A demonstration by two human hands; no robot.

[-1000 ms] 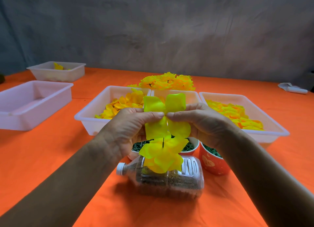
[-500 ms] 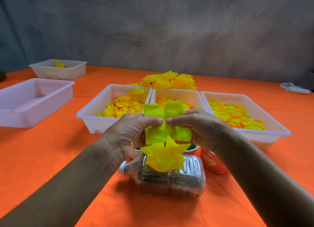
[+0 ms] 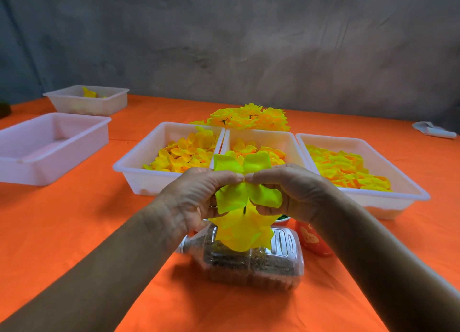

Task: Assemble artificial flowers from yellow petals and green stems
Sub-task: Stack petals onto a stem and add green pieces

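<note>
Wall (image 3: 249, 45): grey, mottled, unadorned, behind the table. Table (image 3: 62, 219): covered in orange cloth. Light: soft, even.

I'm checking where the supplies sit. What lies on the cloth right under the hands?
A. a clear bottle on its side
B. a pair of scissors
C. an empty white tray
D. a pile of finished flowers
A: a clear bottle with dark filling lies on its side on the orange cloth, just below the two hands' grip on the yellow petals.
</note>
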